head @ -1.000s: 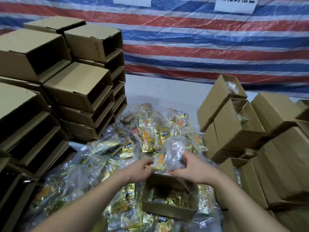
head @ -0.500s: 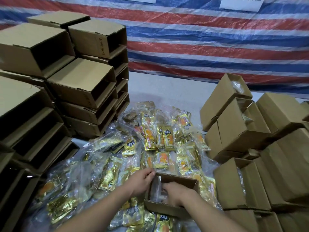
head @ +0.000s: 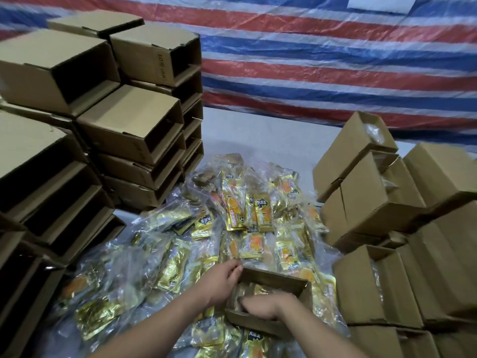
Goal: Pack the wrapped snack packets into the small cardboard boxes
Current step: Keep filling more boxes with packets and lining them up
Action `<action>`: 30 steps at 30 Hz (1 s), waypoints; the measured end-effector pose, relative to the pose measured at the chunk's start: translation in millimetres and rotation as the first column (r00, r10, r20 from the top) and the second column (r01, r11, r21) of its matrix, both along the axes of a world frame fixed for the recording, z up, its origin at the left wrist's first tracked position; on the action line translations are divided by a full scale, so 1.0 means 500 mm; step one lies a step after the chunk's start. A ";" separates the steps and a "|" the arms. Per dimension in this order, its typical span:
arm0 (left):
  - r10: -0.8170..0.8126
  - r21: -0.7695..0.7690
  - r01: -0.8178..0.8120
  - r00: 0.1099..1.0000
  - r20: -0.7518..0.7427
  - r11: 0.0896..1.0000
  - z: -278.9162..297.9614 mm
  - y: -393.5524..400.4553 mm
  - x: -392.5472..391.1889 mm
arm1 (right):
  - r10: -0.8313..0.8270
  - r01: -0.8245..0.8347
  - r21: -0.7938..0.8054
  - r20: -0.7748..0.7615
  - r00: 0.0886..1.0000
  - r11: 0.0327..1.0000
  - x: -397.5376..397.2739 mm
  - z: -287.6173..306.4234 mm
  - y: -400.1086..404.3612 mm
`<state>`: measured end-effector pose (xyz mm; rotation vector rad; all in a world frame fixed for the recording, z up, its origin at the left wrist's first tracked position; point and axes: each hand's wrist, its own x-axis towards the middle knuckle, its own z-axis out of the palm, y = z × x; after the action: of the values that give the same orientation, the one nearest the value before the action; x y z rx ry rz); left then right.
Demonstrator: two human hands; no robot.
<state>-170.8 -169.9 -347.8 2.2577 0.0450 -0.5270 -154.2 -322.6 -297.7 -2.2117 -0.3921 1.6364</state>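
The open box (head: 271,301) sits on the heap of wrapped snack packets (head: 232,228), its long axis running left to right in front of me. My right hand (head: 263,306) is down inside it, flat on the packets there; whether its fingers are curled I cannot tell. My left hand (head: 224,277) grips the box's left end wall, steadying it. Loose packets lie just beyond the box, nearer my left hand. Empty boxes (head: 129,125) stack left of it, filled boxes (head: 387,202) right.
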 end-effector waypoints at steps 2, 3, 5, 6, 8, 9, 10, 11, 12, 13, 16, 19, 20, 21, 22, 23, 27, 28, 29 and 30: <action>-0.021 0.006 0.021 1.000 0.007 1.000 0.003 -0.003 0.001 | -0.127 0.128 0.017 -0.059 0.990 0.992 -0.001 -0.010 -0.002; -0.021 0.000 0.021 1.000 0.009 1.000 0.005 -0.004 0.002 | -0.171 0.172 0.005 -0.070 0.983 0.985 0.004 -0.016 -0.009; -0.006 -0.012 0.006 1.000 -0.006 1.000 0.008 -0.005 0.004 | -0.289 0.287 -0.034 -0.090 0.953 0.957 0.021 -0.034 -0.028; -0.004 -0.007 0.004 1.000 -0.010 1.000 0.009 -0.006 0.003 | -0.359 0.357 -0.038 -0.094 0.929 0.933 0.029 -0.036 -0.040; -0.005 -0.002 0.005 1.000 -0.011 1.000 0.009 -0.005 0.006 | -0.419 0.418 -0.035 -0.055 0.906 0.908 0.047 -0.031 -0.063; 0.003 -0.008 -0.003 1.000 -0.014 1.000 0.010 -0.004 0.008 | -0.405 0.405 -0.044 -0.010 0.914 0.913 0.052 -0.030 -0.071; 0.012 -0.016 -0.013 1.000 -0.019 1.000 0.009 -0.002 0.009 | -0.377 0.378 -0.067 0.027 0.926 0.923 0.052 -0.030 -0.076; 0.016 -0.018 -0.016 1.000 -0.022 1.000 0.009 0.002 0.009 | -0.344 0.347 -0.094 0.049 0.938 0.933 0.051 -0.032 -0.076; 0.014 -0.014 -0.014 1.000 -0.025 1.000 0.007 0.005 0.008 | -0.327 0.331 -0.118 0.051 0.944 0.936 0.048 -0.032 -0.072; 0.010 -0.011 -0.010 1.000 -0.028 1.000 0.003 0.004 0.006 | -0.320 0.323 -0.130 0.046 0.946 0.937 0.043 -0.034 -0.069; 0.021 -0.011 -0.021 0.999 -0.025 1.000 -0.008 0.009 0.000 | -0.328 0.332 -0.118 0.049 0.943 0.936 0.034 -0.022 -0.050; 0.015 -0.006 -0.015 0.999 -0.029 1.000 -0.015 0.008 -0.002 | -0.227 0.232 -0.105 0.059 0.972 0.967 0.032 0.002 -0.054; 0.006 -0.002 -0.006 1.000 -0.030 1.000 -0.014 0.006 -0.001 | -0.193 0.199 -0.084 0.076 0.978 0.976 0.033 0.014 -0.061; 0.000 -0.002 0.000 1.000 -0.031 1.000 -0.010 0.003 0.002 | -0.198 0.203 -0.036 0.100 0.975 0.979 0.038 0.030 -0.069; -0.002 -0.007 0.001 1.000 -0.031 1.000 -0.006 0.000 0.006 | -0.233 0.230 0.038 0.144 0.962 0.972 0.045 0.045 -0.077; -0.002 -0.015 0.001 0.999 -0.034 1.000 -0.003 -0.002 0.011 | -0.276 0.254 0.123 0.219 0.936 0.959 0.054 0.060 -0.085; 0.014 -0.053 -0.017 0.998 -0.056 0.998 0.002 -0.002 0.015 | -0.261 0.158 0.220 0.596 0.759 0.963 0.083 0.080 -0.108; 0.015 -0.061 -0.018 0.998 -0.060 0.998 0.002 -0.002 0.014 | -0.197 0.119 0.165 0.634 0.748 0.979 0.084 0.072 -0.114; 0.012 -0.063 -0.016 0.998 -0.064 0.998 0.002 -0.002 0.012 | -0.129 0.087 0.098 0.640 0.757 0.991 0.080 0.061 -0.120; 0.008 -0.065 -0.012 0.998 -0.070 0.998 0.003 -0.003 0.010 | -0.067 0.060 0.032 0.626 0.777 0.998 0.075 0.049 -0.126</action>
<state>-165.8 -171.4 -346.0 2.1742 0.0734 -0.5930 -116.5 -385.5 -272.9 -2.6877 -0.4811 0.8034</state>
